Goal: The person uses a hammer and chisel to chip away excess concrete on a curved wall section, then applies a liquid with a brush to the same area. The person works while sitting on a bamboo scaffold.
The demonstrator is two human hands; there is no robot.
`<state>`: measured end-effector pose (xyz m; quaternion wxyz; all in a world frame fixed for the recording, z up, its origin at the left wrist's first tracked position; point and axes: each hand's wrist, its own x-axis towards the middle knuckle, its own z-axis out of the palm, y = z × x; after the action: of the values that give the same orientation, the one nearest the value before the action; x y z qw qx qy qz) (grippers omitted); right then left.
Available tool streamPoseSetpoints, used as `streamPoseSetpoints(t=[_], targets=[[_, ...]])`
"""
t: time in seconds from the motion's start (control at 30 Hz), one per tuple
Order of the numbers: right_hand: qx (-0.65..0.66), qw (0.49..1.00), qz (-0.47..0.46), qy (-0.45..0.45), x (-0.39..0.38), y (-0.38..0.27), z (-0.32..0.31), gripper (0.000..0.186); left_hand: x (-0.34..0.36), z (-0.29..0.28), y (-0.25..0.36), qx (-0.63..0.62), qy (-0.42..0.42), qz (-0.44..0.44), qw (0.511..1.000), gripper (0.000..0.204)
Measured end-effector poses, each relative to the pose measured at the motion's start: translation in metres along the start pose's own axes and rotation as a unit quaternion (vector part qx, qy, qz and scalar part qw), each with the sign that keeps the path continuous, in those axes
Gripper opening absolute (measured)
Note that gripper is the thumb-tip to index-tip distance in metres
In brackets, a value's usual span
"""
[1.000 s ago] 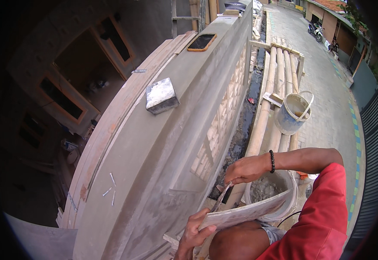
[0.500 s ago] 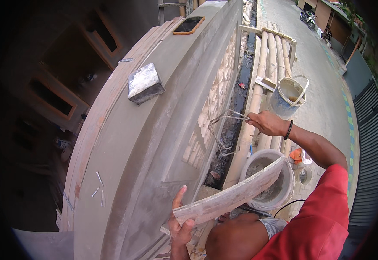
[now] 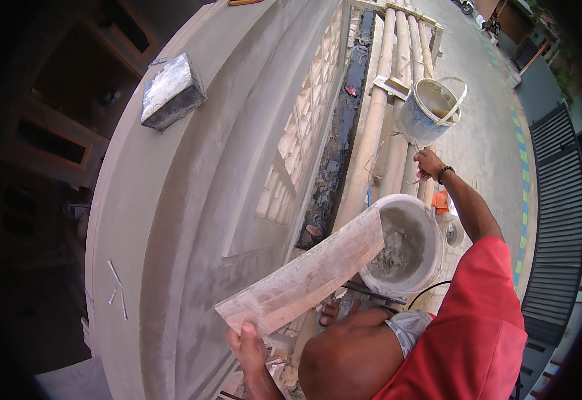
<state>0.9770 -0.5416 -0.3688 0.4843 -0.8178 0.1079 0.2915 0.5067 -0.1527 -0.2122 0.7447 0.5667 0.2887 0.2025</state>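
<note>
In my left hand [image 3: 248, 350] is one end of a long wooden board [image 3: 304, 270], its pale face smeared with dried mortar. My fingers wrap the board's lower left corner; its far end overlaps the left rim of a mortar bucket [image 3: 435, 257] holding wet grey mix. My right hand [image 3: 430, 164], a dark bracelet at its wrist, is closed on a thin, bent metal rod [image 3: 376, 160] dirtied with cement. Hand and rod hover over bamboo poles [image 3: 379, 113], just below a blue and white pail [image 3: 416, 123] with a raised handle.
Left of me runs a grey plastered wall top [image 3: 131, 220] bearing a dark-sided block [image 3: 171, 93], several nails [image 3: 119, 290] and, at the upper edge, part of a phone [image 3: 243, 2]. A wet drain [image 3: 341, 140] lies between wall and poles. An orange cloth [image 3: 440, 201] sits beside the bucket.
My right hand has carried the rod from above the drain to the poles by the pail. The board has swung lower and uncovers more of the bucket. The whole view has shifted.
</note>
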Motion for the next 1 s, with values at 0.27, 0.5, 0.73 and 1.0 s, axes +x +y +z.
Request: streamPoseSetpoints(t=[0.27,0.5,0.73,1.0], targets=[[0.041,0.994,0.046,0.087,0.007,0.102,-0.007,0.023,0.008,0.029,0.002,-0.109,0.068,-0.07,0.989,0.05],[-0.325,0.928,0.051,0.174,-0.02,0.068,0.022,0.038,0.013,0.044,0.004,-0.178,-0.013,-0.106,0.978,0.049],[-0.402,0.894,0.026,0.197,0.0,0.101,0.006,0.039,0.01,0.039,-0.002,0.004,-0.143,0.024,0.989,0.037],[-0.296,0.925,-0.154,0.185,-0.049,0.029,0.012,0.029,0.005,0.041,0.003,0.209,-0.195,0.222,0.932,0.063]])
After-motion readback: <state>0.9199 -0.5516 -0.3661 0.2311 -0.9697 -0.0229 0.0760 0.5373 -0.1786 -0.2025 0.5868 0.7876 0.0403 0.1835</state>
